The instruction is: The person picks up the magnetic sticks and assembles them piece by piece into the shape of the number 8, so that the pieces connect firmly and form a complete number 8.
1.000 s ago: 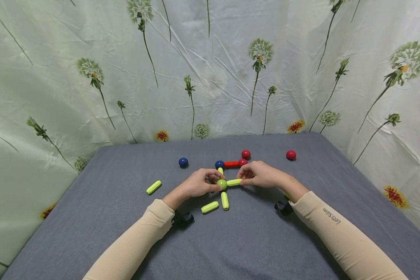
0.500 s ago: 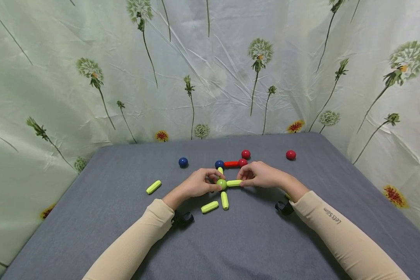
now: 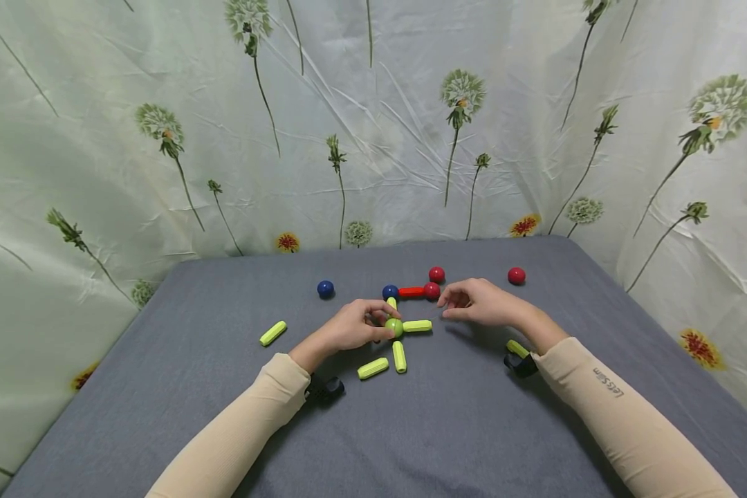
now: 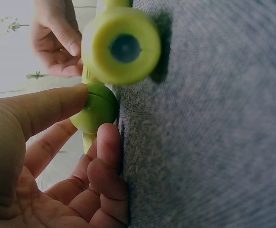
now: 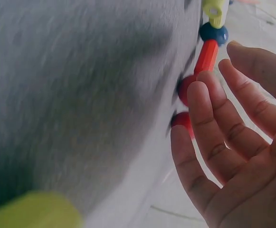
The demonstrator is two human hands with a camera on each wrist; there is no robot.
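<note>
Head view looks down from above, wrist views sideways, close; head and left share the green ball [image 3: 395, 328].

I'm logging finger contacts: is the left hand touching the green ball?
Touching. The left wrist view shows it: the left hand has its thumb tip against the green ball, no gap.

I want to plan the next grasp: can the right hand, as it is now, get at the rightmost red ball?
Probably yes: the right hand looks empty, and the rightmost red ball lies alone beyond it, with nothing visible between them.
</note>
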